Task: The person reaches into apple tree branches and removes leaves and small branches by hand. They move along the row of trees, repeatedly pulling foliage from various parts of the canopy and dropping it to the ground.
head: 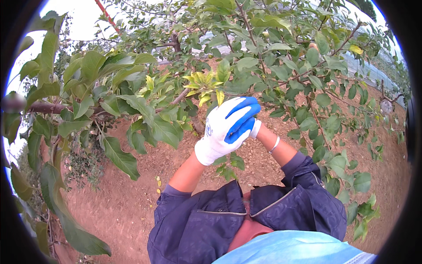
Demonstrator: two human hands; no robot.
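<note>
My left hand (221, 132), in a white knit glove with blue coating on the fingers, is raised before my chest with its fingers curled. Behind it, mostly covered, is my right hand (256, 128); a white glove cuff shows, and a white band (274, 145) circles that forearm. The two hands touch or overlap, and whatever may lie between them is hidden. Just above the gloves sits a cluster of yellow-green leaves (201, 83) near a tree branch (179, 97). A single yellow leaf (220, 96) hangs almost against the left glove.
A thick leafy branch (52, 108) reaches in from the left, with a blurred round fruit (14, 103) close to the camera. Leafy twigs (316, 122) crowd the right side. A pale bagged fruit (386, 107) hangs farther off. Below is bare brown soil (115, 204).
</note>
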